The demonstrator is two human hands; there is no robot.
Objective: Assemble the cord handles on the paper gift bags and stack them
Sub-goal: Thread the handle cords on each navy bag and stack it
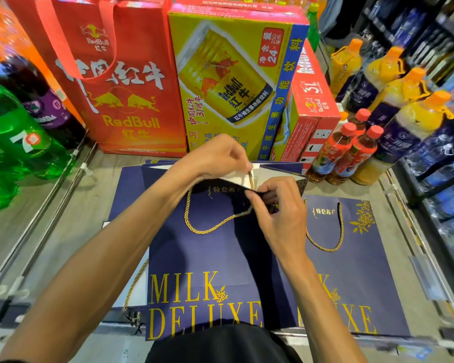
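Gold twisted cord (185, 213) is pinched by left hand (220, 155), navy paper gift bag (202, 258) by right hand (281, 205) just below that grip; paper could be torn by jerking.

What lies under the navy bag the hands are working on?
A second navy bag pokes out on the right, its gold cord handle fitted. More navy edges show at upper left. How many bags lie beneath is hidden.

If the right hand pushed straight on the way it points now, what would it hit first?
Most likely the left hand, which pinches the gold cord just ahead of the right hand over the blue bag; depth is unclear.
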